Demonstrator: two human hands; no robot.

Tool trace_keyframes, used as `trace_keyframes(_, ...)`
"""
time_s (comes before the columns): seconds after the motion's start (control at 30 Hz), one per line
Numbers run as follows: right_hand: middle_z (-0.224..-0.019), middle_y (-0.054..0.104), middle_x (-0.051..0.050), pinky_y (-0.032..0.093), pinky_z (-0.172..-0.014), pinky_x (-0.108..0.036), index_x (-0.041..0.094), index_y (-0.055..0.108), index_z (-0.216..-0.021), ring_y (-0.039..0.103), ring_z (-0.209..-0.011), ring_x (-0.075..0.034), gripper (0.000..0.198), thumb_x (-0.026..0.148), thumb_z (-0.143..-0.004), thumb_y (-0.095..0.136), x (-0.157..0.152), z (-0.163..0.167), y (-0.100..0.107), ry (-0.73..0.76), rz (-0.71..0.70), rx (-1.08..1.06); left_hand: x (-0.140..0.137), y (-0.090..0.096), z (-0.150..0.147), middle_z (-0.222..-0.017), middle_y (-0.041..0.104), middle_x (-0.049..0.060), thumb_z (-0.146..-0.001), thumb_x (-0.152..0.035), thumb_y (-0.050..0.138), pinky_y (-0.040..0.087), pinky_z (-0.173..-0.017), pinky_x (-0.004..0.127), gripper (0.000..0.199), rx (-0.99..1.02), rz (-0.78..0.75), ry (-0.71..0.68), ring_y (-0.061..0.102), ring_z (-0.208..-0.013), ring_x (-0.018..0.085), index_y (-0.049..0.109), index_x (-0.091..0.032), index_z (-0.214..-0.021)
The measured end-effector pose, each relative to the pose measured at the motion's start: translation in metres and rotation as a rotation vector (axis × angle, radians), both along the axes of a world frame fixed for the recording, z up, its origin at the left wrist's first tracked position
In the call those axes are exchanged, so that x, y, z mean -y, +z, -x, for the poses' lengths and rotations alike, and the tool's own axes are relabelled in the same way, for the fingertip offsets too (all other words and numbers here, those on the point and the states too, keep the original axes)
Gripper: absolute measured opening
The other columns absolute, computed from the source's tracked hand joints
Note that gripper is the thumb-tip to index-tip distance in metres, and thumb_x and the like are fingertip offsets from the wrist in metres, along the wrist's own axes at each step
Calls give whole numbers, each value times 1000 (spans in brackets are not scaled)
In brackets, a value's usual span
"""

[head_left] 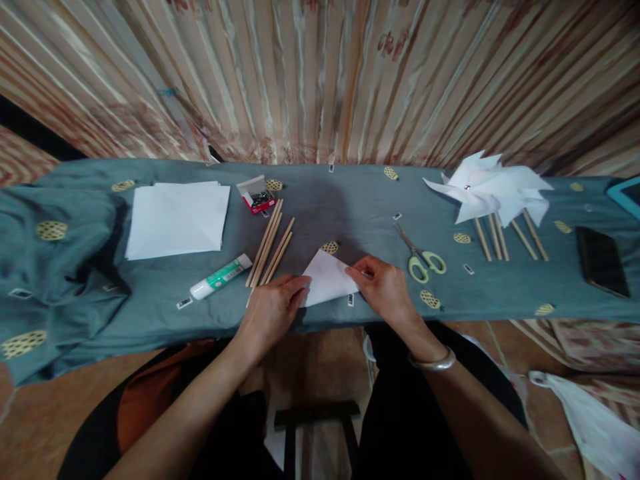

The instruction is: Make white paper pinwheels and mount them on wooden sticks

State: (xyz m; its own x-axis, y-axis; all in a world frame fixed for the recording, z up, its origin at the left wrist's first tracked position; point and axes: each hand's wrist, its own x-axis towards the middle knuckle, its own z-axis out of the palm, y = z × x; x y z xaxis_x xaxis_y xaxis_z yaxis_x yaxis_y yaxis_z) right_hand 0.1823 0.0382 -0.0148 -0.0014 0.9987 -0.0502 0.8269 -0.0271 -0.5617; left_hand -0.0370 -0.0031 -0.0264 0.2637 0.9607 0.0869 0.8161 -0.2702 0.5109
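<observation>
A white sheet of paper (327, 280), folded into a triangle, is held near the front edge of the cloth-covered table. My left hand (275, 307) pinches its left corner between thumb and fingers. At the right corner, my right hand (383, 283) is closed on the same paper. Several wooden sticks (270, 250) lie just beyond my left hand, beside a green and white glue tube (221, 276). To the right of my right hand rest scissors (420, 257) with yellow-green handles, their blades apart.
White paper pinwheels (493, 187) on sticks lie at the right, near a dark phone (603, 260). A stack of white paper (177, 220) sits at the left. An open red box (257, 197) holds small metal pieces. Behind the table (370, 207) hangs a curtain (320, 80).
</observation>
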Motion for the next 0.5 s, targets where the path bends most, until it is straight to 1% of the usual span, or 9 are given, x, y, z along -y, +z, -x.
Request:
trace_keyframes(0.13,-78,75,-6,43,-64,-29,20,71,-80,70,-73,-23,17,35,-85,64,0,1,1,9,6,20,-1,-1,0,-91,73,6,-94,-22,55,54,-67,29,25,-18,-1,-2,72,-75,21,71,-17,-112)
trace_keyframes(0.27,-79,76,-7,43,-65,-29,20,71,-81,70,-75,-23,17,34,-85,64,-1,1,1,11,10,38,-1,0,0,-88,72,5,-95,-23,53,53,-65,29,25,-77,1,-15,72,-74,21,72,-18,-111)
trace_keyframes(0.5,-78,76,-6,42,-64,-29,20,71,-80,70,-73,-23,17,35,-85,64,-2,1,1,8,10,56,-3,5,-3,-88,71,5,-96,-24,51,52,-65,30,27,-150,56,-21,71,-75,22,71,-19,-113)
